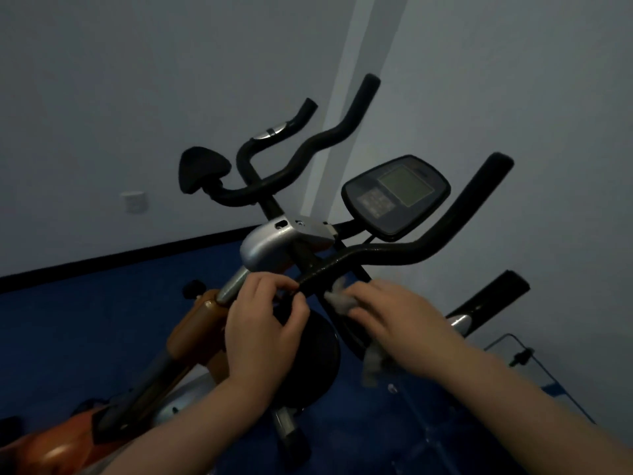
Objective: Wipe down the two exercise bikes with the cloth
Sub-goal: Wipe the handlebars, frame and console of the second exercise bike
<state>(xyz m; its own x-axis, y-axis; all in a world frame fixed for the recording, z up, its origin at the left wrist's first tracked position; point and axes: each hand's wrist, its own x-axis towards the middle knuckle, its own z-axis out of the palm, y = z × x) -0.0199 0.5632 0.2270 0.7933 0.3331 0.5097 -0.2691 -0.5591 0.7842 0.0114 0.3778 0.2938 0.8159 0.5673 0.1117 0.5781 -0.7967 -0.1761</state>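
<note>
A small gym room: exercise bikes (291, 241) on blue floor (85, 320), bare walls (137, 80).

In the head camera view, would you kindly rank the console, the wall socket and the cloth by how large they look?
1. Console, clearly largest.
2. Cloth, though the right hand hides much of it and it lies nearer the camera.
3. Wall socket, smallest, yet farthest away.

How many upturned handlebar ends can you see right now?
3: a short one upper left, a taller one beside it at centre, and the nearest right of the console. More may be hidden.
</note>
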